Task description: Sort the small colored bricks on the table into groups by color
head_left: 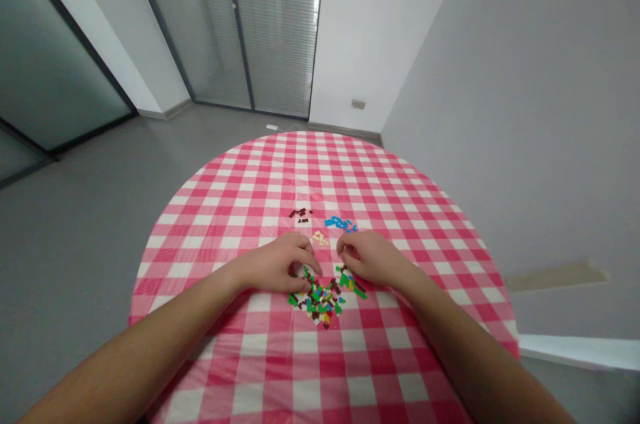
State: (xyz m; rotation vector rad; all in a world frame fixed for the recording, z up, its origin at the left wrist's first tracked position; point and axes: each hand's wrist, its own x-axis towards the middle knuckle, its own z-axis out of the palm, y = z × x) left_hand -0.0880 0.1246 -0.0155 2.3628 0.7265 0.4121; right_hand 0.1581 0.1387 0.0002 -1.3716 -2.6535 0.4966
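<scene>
**Mixed pile (313, 309) of small coloured pieces, and what lies about it**

Glass door (275, 31), with blinds: well beyond the pile, toward its left.

Round table (425, 224), under a pink-and-white checked tablecloth (200, 224): bears the pile.

Left hand (283, 263), bare: at the pile's far left edge; thumb and fingers curved, tips parted; contact with any piece cannot be told.

Right hand (375, 257), bare: beyond the pile, to its right; fingers curled toward the thumb; whether they pinch a piece cannot be told.

Mixed pile: green, brown, white, yellow, blue, red; loosely spread.

Blue group (341, 223): beyond the pile, to the right; scattered.

Dark brown group (302, 212): beyond the pile, slightly left.

Cream group (320, 238): beyond the pile, nearer to it than the blue and brown.
</scene>
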